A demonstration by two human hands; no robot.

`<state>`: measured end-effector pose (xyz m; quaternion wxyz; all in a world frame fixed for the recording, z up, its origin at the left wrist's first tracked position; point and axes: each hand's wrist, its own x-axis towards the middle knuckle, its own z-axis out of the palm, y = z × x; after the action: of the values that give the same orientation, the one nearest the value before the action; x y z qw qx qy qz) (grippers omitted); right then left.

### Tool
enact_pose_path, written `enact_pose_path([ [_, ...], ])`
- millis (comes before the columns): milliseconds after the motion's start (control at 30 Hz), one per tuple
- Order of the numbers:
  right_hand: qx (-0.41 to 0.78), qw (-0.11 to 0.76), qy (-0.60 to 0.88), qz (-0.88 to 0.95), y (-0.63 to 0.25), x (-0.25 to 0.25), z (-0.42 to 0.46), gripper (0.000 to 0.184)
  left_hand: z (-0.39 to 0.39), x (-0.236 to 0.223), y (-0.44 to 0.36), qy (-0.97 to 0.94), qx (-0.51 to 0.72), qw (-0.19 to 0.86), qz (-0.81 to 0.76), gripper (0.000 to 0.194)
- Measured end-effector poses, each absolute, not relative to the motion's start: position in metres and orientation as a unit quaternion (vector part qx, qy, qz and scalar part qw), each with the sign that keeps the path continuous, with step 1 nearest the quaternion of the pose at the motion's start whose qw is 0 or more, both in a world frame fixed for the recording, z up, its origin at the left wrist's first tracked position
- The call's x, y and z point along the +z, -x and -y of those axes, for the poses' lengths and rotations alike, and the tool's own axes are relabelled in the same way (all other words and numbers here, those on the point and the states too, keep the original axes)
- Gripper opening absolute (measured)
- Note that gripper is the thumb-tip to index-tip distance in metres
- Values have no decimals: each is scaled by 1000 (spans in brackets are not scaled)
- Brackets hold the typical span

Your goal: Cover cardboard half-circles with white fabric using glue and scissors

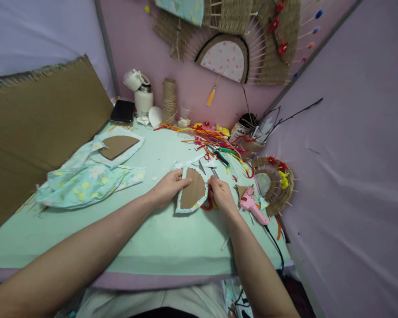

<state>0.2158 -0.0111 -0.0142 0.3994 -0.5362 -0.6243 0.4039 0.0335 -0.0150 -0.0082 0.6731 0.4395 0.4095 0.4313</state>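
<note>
My left hand (170, 187) grips the left edge of a half-round cardboard piece (193, 191), its thumb lying on the cardboard. Patterned light-blue fabric is folded over the rim of this piece. At the right edge of the piece, my right hand (221, 194) is closed around scissors, whose metal blades (214, 172) point away from me; their handles are mostly hidden. A narrow fabric strip (196, 160) lies just beyond the piece. To the left, a second cardboard shape (118, 146) rests on spread fabric, beside a larger floral cloth (89, 185).
A pink glue gun (253, 206) with a black cord lies right of my right hand, near a round woven decoration (277, 185). Beyond are green-handled pliers (223, 157), colourful pipe cleaners (215, 141), a twine spool (169, 101) and a white bottle (143, 100). A large cardboard sheet (46, 132) stands left.
</note>
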Motion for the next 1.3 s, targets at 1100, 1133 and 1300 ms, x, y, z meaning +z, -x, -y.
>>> enact_pose_path([
  [1100,440,437,499,606,-215,-9,15,35,23,-7,-36,-515,349,679,-390,29],
  [1133,439,437,496,608,-213,-8,16,33,23,-7,-36,-523,355,663,-401,29],
  [1300,445,431,479,622,-207,-9,22,29,20,-7,-35,-544,400,586,-448,36],
])
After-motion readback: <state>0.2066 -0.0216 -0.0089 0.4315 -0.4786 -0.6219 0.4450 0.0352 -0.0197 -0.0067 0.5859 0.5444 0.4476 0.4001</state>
